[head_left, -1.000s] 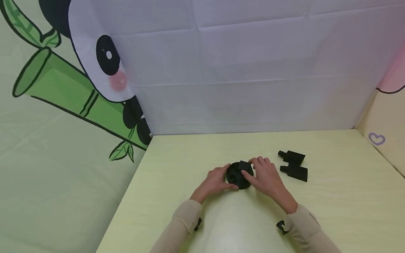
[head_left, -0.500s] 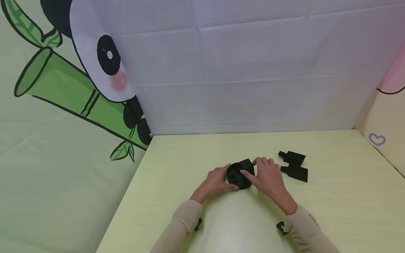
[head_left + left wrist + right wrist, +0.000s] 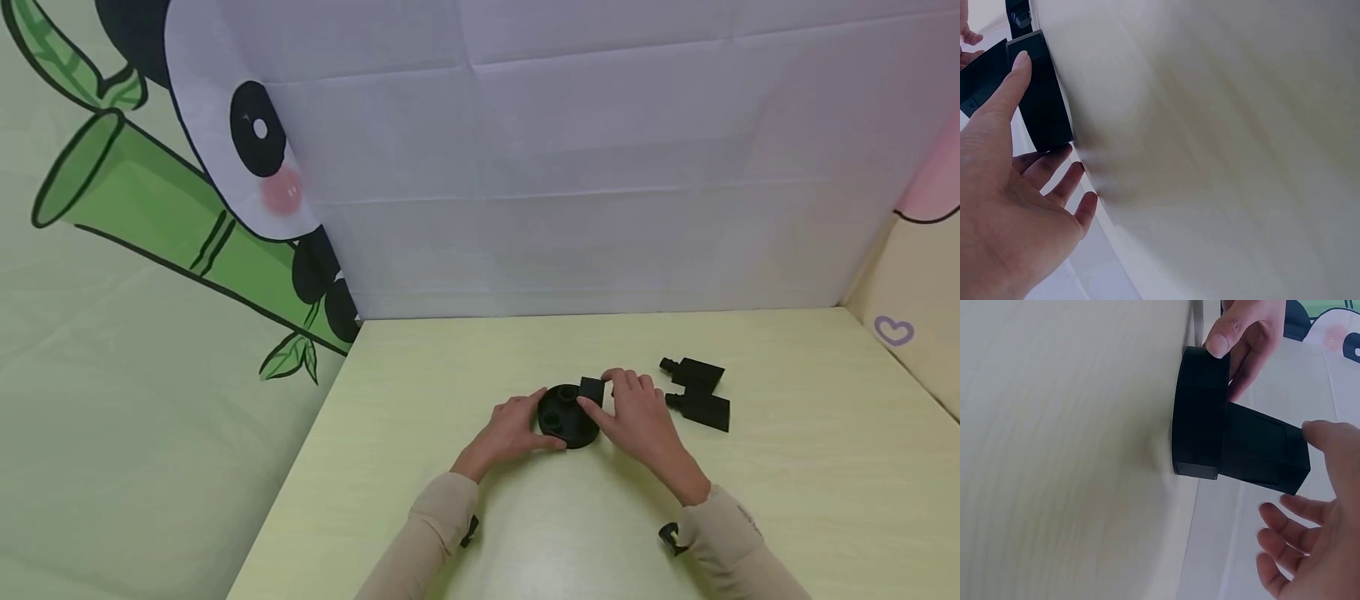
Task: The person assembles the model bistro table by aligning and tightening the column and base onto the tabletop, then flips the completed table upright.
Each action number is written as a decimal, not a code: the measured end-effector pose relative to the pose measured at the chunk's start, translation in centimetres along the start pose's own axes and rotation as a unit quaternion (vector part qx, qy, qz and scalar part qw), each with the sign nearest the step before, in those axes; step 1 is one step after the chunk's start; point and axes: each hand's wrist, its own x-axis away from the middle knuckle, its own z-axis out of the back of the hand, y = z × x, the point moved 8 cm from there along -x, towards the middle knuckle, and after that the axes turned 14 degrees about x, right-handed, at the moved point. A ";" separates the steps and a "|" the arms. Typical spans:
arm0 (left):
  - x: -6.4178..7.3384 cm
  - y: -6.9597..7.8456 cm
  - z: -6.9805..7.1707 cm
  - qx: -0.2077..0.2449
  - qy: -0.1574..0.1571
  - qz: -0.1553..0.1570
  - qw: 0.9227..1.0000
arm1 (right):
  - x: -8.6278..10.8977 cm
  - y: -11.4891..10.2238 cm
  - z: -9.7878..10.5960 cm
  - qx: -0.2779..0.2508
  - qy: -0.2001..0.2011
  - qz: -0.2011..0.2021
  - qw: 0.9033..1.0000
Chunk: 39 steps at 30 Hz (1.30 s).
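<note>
A round black base (image 3: 572, 431) with round holes in its top lies on the table, at centre right in the head view. My left hand (image 3: 512, 428) grips its rim from the left, thumb on the near side and fingers on the far side. Over the base's right part stands a dark rectangular block (image 3: 592, 389). Between thumb and index finger, my right hand (image 3: 639, 418) pinches that block's free end. In the right wrist view the block (image 3: 1264, 450) sticks out from the base's top face, slightly tilted. Its lower end and how it sits there are hidden.
Two black pieces with flat bodies and narrow stub ends, a far one (image 3: 699, 373) and a near one (image 3: 702, 409), lie right of my right hand, touching or nearly so. A pale cloth wall (image 3: 600, 250) rises behind the light table (image 3: 450, 358).
My right hand and the block have shifted slightly right over the base, and the block's angle has changed. More of the far hole shows. The left hand and base have stayed put.
</note>
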 end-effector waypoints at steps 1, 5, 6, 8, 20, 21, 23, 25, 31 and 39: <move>0.0 0.0 0.0 0.000 0.000 0.000 1.000 | 0.0 0.1 0.0 0.000 0.000 -0.001 1.000; 0.0 0.1 0.1 0.005 0.000 0.000 1.000 | 0.0 0.0 0.2 0.002 -0.004 0.012 1.000; 0.1 0.1 0.2 0.006 0.000 -0.001 1.000 | 0.1 0.0 0.2 0.005 -0.004 0.011 1.000; 0.1 0.2 0.2 0.009 -0.002 -0.002 1.000 | 0.1 0.2 0.4 0.012 -0.003 0.005 1.000; 0.0 0.4 0.2 0.006 -0.003 -0.005 1.000 | 0.4 0.5 1.2 0.025 -0.011 -0.004 1.000; 0.0 0.4 0.2 0.006 -0.003 -0.005 1.000 | 0.5 0.5 1.3 0.029 -0.011 -0.007 0.999; 0.0 0.4 0.1 0.005 -0.003 -0.003 1.000 | 0.6 0.7 1.4 0.033 -0.013 -0.011 0.999; -0.1 0.3 0.1 0.004 -0.003 -0.004 1.000 | 0.5 0.7 1.4 0.030 -0.016 -0.003 0.999; 0.0 0.1 0.1 0.009 -0.002 -0.001 1.000 | 0.4 0.4 1.5 0.030 -0.021 0.036 0.999; 0.0 0.2 0.1 0.011 -0.001 -0.001 1.000 | 0.7 0.5 2.0 0.033 -0.010 0.030 0.999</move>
